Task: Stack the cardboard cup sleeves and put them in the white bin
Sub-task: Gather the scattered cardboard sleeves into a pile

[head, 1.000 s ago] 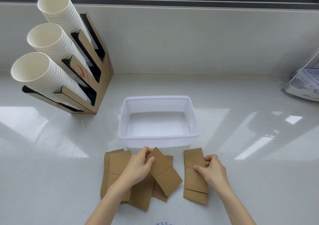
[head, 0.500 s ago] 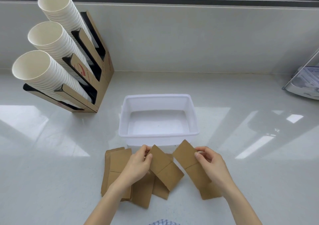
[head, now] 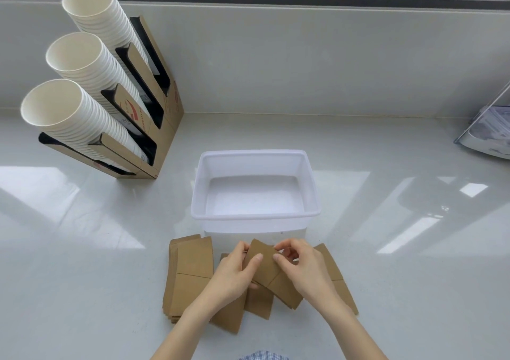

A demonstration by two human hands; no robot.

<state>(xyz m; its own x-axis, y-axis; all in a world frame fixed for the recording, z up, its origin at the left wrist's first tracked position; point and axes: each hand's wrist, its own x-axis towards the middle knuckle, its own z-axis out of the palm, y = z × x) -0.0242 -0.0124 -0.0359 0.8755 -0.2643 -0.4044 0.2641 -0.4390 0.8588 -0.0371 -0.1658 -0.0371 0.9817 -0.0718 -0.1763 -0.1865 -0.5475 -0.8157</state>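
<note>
Brown flat cardboard sleeves lie on the white counter in front of the empty white bin (head: 256, 216). A neat stack of sleeves (head: 190, 274) sits at the left. My left hand (head: 233, 275) pinches the left edge of a tilted middle sleeve (head: 263, 267), thumb on top. My right hand (head: 303, 270) meets it from the right, with its thumb and fingertips at that sleeve's top corner. Another sleeve (head: 338, 279) lies slanted under my right palm and wrist. More sleeves (head: 259, 304) lie loose beneath both hands, partly hidden.
A cardboard dispenser (head: 162, 116) with three slanted stacks of white paper cups (head: 82, 116) stands at the back left. A clear holder with papers (head: 488, 133) sits at the right edge. A wall and window ledge run behind the bin.
My right hand has slid left with its sleeve from the right side until it touches the middle sleeve. My left hand has stayed on the middle sleeve.
</note>
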